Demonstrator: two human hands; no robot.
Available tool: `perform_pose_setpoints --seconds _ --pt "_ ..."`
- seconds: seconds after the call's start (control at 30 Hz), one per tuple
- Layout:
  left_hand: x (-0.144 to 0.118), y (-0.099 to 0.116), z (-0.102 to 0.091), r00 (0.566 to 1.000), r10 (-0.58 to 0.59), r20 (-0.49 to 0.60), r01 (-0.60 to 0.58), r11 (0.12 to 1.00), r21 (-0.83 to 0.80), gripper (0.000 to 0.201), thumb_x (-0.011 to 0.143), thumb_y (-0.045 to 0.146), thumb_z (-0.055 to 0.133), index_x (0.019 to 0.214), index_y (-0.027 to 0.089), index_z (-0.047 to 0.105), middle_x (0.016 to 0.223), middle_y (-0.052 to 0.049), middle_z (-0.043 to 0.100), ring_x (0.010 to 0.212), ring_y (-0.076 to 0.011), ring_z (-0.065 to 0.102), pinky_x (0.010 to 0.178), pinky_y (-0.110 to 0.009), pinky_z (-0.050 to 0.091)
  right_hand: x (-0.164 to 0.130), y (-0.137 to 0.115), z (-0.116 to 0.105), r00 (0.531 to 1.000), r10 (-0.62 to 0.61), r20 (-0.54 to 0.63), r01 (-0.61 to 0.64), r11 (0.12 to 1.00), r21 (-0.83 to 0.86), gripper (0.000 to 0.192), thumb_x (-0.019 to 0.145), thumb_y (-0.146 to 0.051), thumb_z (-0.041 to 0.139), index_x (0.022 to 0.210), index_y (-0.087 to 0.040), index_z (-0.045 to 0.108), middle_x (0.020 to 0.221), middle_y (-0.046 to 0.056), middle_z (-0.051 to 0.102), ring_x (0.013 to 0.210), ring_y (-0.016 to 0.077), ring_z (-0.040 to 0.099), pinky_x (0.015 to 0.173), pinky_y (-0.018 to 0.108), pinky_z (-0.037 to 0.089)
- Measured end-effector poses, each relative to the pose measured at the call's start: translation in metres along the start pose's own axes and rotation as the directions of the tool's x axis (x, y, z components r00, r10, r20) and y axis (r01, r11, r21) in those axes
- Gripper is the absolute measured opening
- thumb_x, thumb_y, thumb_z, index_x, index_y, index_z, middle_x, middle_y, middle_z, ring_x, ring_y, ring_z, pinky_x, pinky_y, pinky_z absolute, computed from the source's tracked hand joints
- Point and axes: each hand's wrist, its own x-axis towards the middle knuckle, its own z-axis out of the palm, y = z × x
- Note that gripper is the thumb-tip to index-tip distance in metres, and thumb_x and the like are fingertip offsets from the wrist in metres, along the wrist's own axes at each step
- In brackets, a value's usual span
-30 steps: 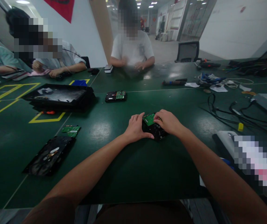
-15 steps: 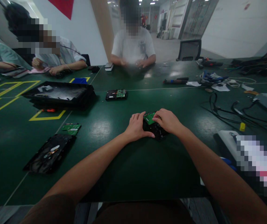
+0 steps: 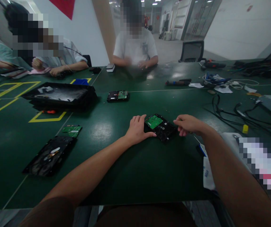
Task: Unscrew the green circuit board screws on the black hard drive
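Green table [image 3: 130, 176]: hard drive [image 3: 160, 127] lies mid-table, green circuit board up. Left hand [image 3: 137, 130] flat against its left edge, fingers loosely open. Right hand [image 3: 188, 124] just beside its right edge, fingers curled, contents unclear.

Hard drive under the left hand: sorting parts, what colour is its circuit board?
Green, on a black hard drive; head view.

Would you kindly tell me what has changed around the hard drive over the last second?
The right hand has come off the hard drive and moved to its right side, fingers curled near its edge, uncovering the green circuit board. The left hand stays pressed against the drive's left side, and the drive lies where it was on the table.
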Motion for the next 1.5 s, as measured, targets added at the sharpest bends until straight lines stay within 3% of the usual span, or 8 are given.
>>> perform_pose_setpoints --seconds 0.3,0.5,0.67,0.77,0.9,1.1,1.27,1.5 --pt "-0.016 0.0 -0.007 0.999 0.004 -0.053 -0.001 0.998 0.059 0.103 0.072 0.078 0.077 0.149 0.016 0.046 0.118 -0.014 0.068 0.121 -0.0378 0.058 0.11 -0.055 0.046 0.002 -0.002 0.003 0.999 -0.028 -0.023 0.033 0.96 0.278 0.012 0.103 -0.029 0.057 0.099 -0.017 0.057 0.072 0.007 0.07 0.06 0.0208 0.076 0.058 0.03 0.061" --pt "-0.007 -0.024 -0.015 0.96 -0.143 -0.239 0.151 0.988 0.016 0.042 0.108 0.045 0.04 0.132 0.017 0.06 0.097 -0.01 0.075 0.105 -0.0298 0.069 0.1 -0.048 0.052 0.01 -0.005 0.008 0.973 -0.223 -0.066 0.231 0.894 0.383 0.009 0.1 -0.026 0.061 0.105 -0.018 0.061 0.108 0.013 0.074 0.08 0.0169 0.073 0.061 0.026 0.059" --pt "0.011 -0.061 -0.018 0.979 -0.079 -0.188 0.063 0.994 -0.089 0.042 0.099 0.012 0.045 0.139 0.019 0.055 0.123 -0.009 0.076 0.125 -0.026 0.063 0.111 -0.046 0.05 -0.003 -0.006 0.002 0.968 -0.232 0.099 0.213 0.963 0.167 0.037 0.094 -0.051 0.067 0.111 -0.018 0.066 0.089 0.008 0.07 0.058 0.0107 0.05 0.044 0.024 0.035" --pt "0.016 -0.069 -0.016 0.994 0.044 -0.097 -0.061 0.983 -0.175 0.058 0.095 0.005 0.042 0.152 0.019 0.044 0.14 -0.008 0.069 0.14 -0.0226 0.055 0.121 -0.046 0.042 -0.013 -0.008 -0.002 0.942 -0.234 0.241 0.243 0.97 -0.006 0.07 0.073 -0.053 0.087 0.129 -0.019 0.06 0.102 0.008 0.072 0.076 0.0181 0.063 0.058 0.029 0.046" --pt "0.018 -0.068 -0.013 0.992 0.129 -0.013 -0.129 0.969 -0.212 0.066 0.093 0.004 0.041 0.157 0.022 0.04 0.145 -0.005 0.067 0.142 -0.0217 0.055 0.125 -0.048 0.039 -0.015 -0.011 0.001 0.923 -0.309 0.231 0.358 0.909 -0.214 0.089 0.059 -0.048 0.094 0.134 -0.017 0.057 0.115 0.01 0.071 0.102 0.0282 0.068 0.08 0.036 0.051" --pt "0.015 -0.064 -0.014 0.995 0.07 -0.071 -0.082 0.978 -0.191 0.058 0.094 0.003 0.041 0.149 0.021 0.051 0.136 -0.004 0.072 0.133 -0.0219 0.061 0.119 -0.047 0.046 -0.003 -0.009 0.008 0.934 -0.354 0.057 0.355 0.892 -0.278 0.063 0.067 -0.046 0.088 0.119 -0.017 0.066 0.1 0.007 0.074 0.09 0.0254 0.071 0.074 0.035 0.05" --pt "0.011 -0.057 -0.014 0.99 0.064 -0.127 -0.083 0.985 -0.151 0.046 0.098 0.008 0.043 0.14 0.019 0.057 0.125 -0.007 0.076 0.12 -0.0221 0.067 0.111 -0.043 0.051 0.009 -0.004 0.013 0.963 -0.228 -0.146 0.201 0.963 -0.179 0.042 0.076 -0.041 0.084 0.107 -0.016 0.071 0.079 0.004 0.073 0.059 0.0175 0.068 0.057 0.031 0.049" --pt "0.002 -0.031 -0.015 0.983 0.002 -0.186 -0.004 1.0 -0.011 0.028 0.106 0.031 0.045 0.123 0.02 0.065 0.109 -0.011 0.074 0.103 -0.0259 0.069 0.095 -0.044 0.055 0.018 -0.003 0.023 0.973 -0.147 -0.18 0.19 0.949 0.25 0.031 0.085 -0.026 0.075 0.112 -0.013 0.068 0.085 0.012 0.078 0.059 0.0159 0.069 0.042 0.023 0.041"
